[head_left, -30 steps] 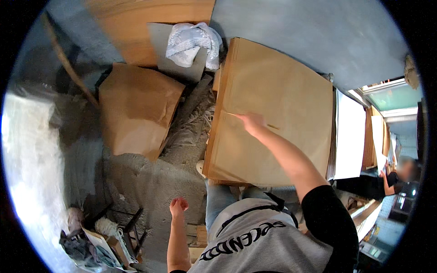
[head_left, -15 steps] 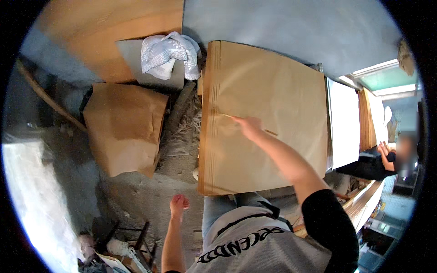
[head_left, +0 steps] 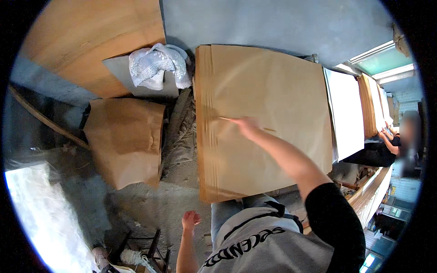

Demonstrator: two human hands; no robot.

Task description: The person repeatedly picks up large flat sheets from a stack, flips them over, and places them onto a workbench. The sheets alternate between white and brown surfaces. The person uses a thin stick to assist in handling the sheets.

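Right hand (head_left: 248,128) gripped thin stick (head_left: 227,119) over paper stack (head_left: 287,91)

Stick poked out both sides of the grip; brown stack lay beneath. Left hand (head_left: 190,220) hung apart from stack, half-curled; couldn't tell if clenched.

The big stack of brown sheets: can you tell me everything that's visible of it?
The stack of brown sheets is broad, roughly four-cornered and tan, and looks like paper. Its top sheet is mostly plain with a soft sheen; along the left side, sheet edges show as narrow, fanned steps. It lies between a creased brown covering and white sheets. A thin stick in the right hand's grip points toward the fanned side; contact is unclear.
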